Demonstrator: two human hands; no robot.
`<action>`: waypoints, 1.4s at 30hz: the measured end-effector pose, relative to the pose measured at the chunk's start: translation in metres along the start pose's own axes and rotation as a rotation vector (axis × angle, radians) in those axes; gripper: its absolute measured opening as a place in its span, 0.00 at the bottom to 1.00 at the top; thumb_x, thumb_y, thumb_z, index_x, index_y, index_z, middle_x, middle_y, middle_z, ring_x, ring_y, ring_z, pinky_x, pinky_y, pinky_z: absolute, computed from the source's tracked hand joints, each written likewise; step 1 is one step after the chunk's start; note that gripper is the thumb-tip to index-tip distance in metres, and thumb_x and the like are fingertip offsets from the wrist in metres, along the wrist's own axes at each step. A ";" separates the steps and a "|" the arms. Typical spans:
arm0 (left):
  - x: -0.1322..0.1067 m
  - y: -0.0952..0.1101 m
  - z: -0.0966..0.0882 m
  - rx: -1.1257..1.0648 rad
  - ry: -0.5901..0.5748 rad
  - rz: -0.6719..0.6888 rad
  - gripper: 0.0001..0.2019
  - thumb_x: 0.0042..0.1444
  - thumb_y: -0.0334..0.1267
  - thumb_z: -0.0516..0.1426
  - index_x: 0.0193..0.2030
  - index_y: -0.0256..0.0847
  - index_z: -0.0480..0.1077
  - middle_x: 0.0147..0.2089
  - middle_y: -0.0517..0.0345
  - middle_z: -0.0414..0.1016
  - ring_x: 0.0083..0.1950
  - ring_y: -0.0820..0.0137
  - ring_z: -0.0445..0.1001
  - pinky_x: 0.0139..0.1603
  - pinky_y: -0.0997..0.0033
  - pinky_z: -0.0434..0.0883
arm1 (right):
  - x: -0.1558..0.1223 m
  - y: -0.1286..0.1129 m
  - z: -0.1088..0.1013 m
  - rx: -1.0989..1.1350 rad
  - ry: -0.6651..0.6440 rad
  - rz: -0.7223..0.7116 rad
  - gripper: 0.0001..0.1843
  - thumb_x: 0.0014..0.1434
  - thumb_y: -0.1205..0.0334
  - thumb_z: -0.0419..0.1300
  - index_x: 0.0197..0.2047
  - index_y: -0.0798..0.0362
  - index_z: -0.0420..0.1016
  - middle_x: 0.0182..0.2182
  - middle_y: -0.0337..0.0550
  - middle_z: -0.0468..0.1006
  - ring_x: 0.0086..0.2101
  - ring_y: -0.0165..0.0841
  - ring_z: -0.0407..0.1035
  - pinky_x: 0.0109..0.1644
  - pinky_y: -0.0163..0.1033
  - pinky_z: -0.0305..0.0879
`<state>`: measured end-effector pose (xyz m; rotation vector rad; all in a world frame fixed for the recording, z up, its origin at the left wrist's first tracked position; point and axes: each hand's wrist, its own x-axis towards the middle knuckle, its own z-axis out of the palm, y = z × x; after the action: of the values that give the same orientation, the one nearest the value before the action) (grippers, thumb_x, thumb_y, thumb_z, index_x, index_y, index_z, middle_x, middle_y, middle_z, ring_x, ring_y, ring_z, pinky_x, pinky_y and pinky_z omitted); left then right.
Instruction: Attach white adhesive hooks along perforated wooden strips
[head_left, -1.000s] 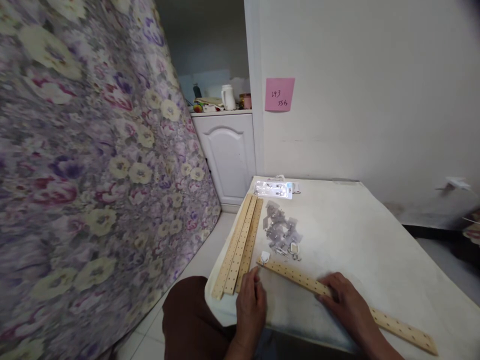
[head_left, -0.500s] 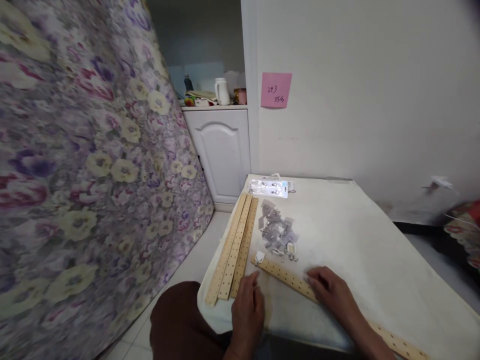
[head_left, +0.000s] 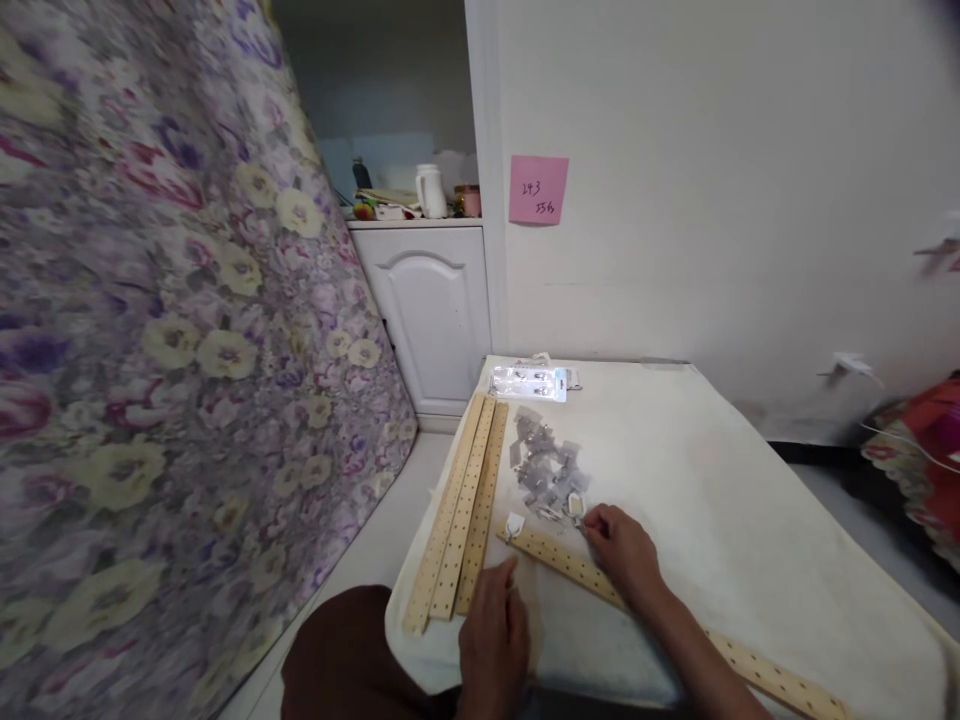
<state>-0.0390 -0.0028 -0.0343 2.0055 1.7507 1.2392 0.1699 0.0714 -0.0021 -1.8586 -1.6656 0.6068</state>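
A long wooden strip with rows of holes [head_left: 570,565] lies slantwise across the near part of the white table [head_left: 712,480]. My left hand [head_left: 493,630] rests by its left end, fingers loosely curled and touching the wood. My right hand [head_left: 621,545] reaches over the strip to the near edge of a heap of small clear packets with metal hooks [head_left: 546,470]; its fingertips are pinched at a small white piece there. A white hook [head_left: 514,524] sits at the strip's left tip.
Three more holed wooden strips [head_left: 461,515] lie side by side along the table's left edge. A blister pack [head_left: 528,382] lies at the far corner. A flowered mattress [head_left: 165,330] leans on the left. A white cabinet [head_left: 431,310] and pink note [head_left: 538,189] are behind.
My right hand has moved left and forward along the strip, from pressing on its middle to the near edge of the hook heap. The left hand stays by the strip's end. The view has shifted.
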 end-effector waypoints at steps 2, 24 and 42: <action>0.000 -0.001 0.000 -0.001 -0.003 -0.004 0.14 0.60 0.33 0.48 0.52 0.40 0.64 0.45 0.51 0.72 0.47 0.66 0.72 0.47 0.65 0.72 | 0.000 0.000 0.001 0.001 0.023 -0.006 0.06 0.53 0.60 0.53 0.28 0.49 0.70 0.27 0.37 0.75 0.29 0.33 0.68 0.30 0.35 0.53; 0.011 0.051 -0.015 -0.342 -0.206 -0.051 0.14 0.57 0.35 0.49 0.49 0.41 0.66 0.45 0.51 0.71 0.43 0.66 0.71 0.43 0.66 0.70 | -0.044 -0.007 -0.028 0.755 -0.154 0.045 0.12 0.53 0.53 0.58 0.28 0.53 0.67 0.18 0.31 0.61 0.21 0.27 0.54 0.25 0.33 0.49; 0.008 0.071 -0.007 -0.600 -0.400 -0.318 0.11 0.56 0.40 0.53 0.44 0.41 0.70 0.28 0.61 0.73 0.29 0.70 0.72 0.33 0.73 0.66 | -0.070 -0.041 -0.022 0.443 -0.123 -0.102 0.13 0.55 0.53 0.56 0.25 0.51 0.63 0.18 0.33 0.65 0.23 0.29 0.60 0.27 0.33 0.54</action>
<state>0.0063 -0.0181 0.0189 1.4374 1.2480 1.0093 0.1456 0.0023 0.0394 -1.4359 -1.5367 0.9735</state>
